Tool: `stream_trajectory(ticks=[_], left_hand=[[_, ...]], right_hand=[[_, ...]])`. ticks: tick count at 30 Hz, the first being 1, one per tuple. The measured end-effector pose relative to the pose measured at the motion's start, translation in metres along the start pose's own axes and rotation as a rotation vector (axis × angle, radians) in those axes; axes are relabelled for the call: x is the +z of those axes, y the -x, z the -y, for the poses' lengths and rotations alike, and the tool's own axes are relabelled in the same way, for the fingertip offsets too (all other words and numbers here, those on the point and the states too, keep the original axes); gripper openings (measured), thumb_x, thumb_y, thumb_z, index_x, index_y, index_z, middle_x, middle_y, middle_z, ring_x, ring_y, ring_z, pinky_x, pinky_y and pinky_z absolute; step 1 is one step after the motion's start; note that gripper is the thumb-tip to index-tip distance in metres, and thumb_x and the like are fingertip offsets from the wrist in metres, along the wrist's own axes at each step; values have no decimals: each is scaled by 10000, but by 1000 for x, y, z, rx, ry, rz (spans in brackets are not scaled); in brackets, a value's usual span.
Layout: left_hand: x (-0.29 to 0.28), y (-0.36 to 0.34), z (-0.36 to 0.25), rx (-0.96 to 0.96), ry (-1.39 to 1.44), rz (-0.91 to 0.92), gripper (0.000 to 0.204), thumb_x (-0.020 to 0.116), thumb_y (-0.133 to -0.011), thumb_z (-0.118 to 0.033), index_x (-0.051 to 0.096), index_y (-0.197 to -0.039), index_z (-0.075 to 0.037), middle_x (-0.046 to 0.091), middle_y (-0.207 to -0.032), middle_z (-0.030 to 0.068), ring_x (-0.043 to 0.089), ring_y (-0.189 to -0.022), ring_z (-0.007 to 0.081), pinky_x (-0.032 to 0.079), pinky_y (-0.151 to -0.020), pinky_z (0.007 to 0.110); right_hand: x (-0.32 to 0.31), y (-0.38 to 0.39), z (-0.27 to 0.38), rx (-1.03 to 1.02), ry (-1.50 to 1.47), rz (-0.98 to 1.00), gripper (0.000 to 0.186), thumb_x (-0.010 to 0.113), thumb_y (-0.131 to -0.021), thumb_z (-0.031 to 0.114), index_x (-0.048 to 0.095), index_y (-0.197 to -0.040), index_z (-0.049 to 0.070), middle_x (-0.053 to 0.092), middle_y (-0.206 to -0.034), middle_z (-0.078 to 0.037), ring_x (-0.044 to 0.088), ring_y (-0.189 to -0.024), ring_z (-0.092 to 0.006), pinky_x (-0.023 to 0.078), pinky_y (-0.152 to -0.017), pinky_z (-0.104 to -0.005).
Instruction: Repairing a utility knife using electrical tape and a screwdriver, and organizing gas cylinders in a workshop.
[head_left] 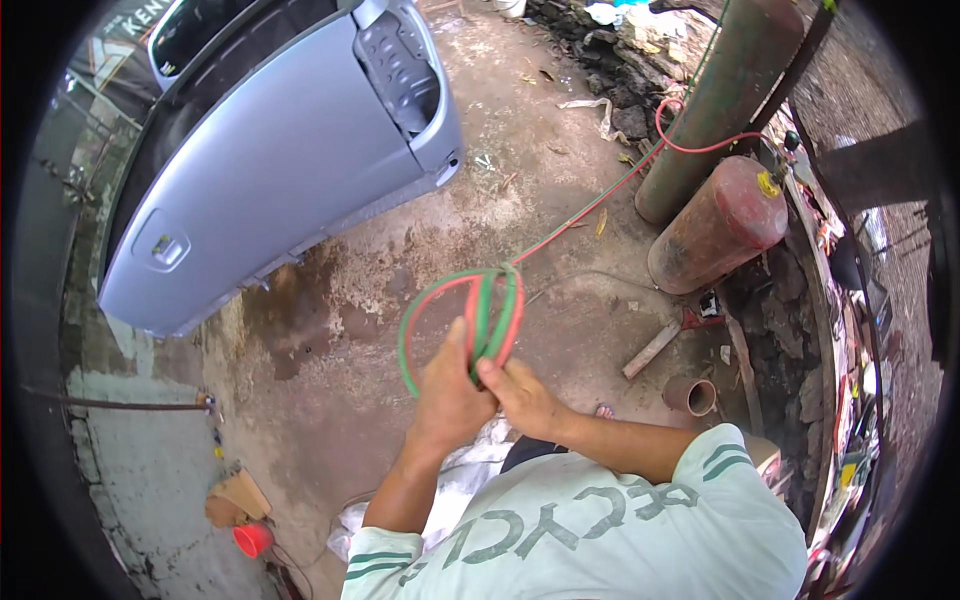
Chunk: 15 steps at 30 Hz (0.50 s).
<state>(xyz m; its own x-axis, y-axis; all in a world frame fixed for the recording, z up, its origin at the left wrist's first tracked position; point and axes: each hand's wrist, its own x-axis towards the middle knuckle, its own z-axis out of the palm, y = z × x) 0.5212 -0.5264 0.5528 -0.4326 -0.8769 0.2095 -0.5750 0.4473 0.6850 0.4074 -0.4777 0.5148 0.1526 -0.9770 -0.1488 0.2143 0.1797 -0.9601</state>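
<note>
A red-and-green twin hose [490, 310] is gathered into loops in front of me. My left hand [448, 392] grips the bottom of the loops. My right hand [522, 395] pinches the hose right beside it, fingers closed on the same coil. From the coil the hose runs up and to the right across the concrete floor toward two gas cylinders: a rusty red one [715, 225] and a taller green one [725, 95].
A silver car door [270, 160] lies on the floor at upper left. A short pipe piece [690, 395], a wood scrap [650, 350] and rubble sit by the cylinders. A red cup [253, 540] and cardboard lie at lower left. A cluttered bench edge runs along the right.
</note>
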Motion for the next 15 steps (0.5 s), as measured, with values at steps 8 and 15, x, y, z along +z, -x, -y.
stream_trajectory(ticks=[8, 15], left_hand=[[76, -34, -13, 537, -162, 535, 672, 719, -655, -202, 410, -1231, -46, 588, -905, 119, 586, -911, 304, 413, -764, 433], [143, -6, -100, 794, -156, 692, 665, 762, -659, -227, 436, -1208, -42, 561, -1049, 155, 550, -977, 358, 402, -909, 464]], right_hand=[[-99, 33, -28, 53, 83, -466, 461, 492, -956, 372, 633, -928, -66, 675, -799, -127, 637, -767, -186, 502, -684, -343], [-201, 133, 14, 361, 144, -522, 285, 588, -882, 268, 630, -900, -13, 633, -766, -40, 570, -616, -90, 450, -530, -234]])
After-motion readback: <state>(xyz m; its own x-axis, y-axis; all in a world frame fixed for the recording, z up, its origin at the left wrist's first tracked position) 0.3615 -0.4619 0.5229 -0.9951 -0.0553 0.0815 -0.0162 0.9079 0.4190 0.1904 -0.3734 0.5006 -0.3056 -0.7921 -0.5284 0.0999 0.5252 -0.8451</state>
